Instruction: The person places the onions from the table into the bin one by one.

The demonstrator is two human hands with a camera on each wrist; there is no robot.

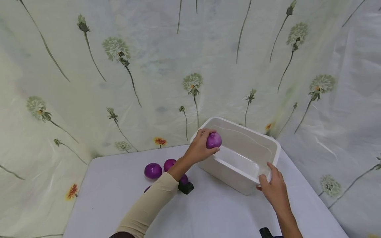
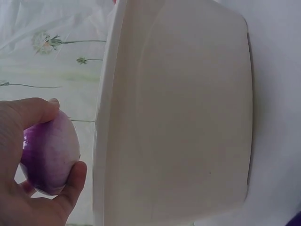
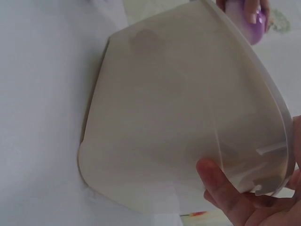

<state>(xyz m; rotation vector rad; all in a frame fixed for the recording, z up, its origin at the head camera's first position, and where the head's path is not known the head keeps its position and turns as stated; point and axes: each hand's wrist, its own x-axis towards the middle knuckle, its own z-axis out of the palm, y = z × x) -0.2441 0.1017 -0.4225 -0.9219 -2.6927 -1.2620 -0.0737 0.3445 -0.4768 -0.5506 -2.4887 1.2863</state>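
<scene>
A purple onion (image 1: 214, 140) is gripped between the thumb and fingers of my left hand (image 1: 201, 148), above the left end of a white plastic tub (image 1: 235, 177). In the left wrist view the onion (image 2: 51, 153) shows a pale side, just outside the tub's rim (image 2: 101, 141). My right hand (image 1: 274, 186) holds the tub's near right corner, fingers hooked over the rim. In the right wrist view a fingertip (image 3: 209, 172) presses against the outer wall. The part of the tub's floor that shows is bare.
Several more purple onions (image 1: 153, 170) lie on the white-covered table (image 1: 98, 198) left of the tub, partly behind my left forearm. A flower-printed sheet (image 1: 166, 66) hangs behind and at both sides. A black object (image 1: 266, 232) shows by my right wrist.
</scene>
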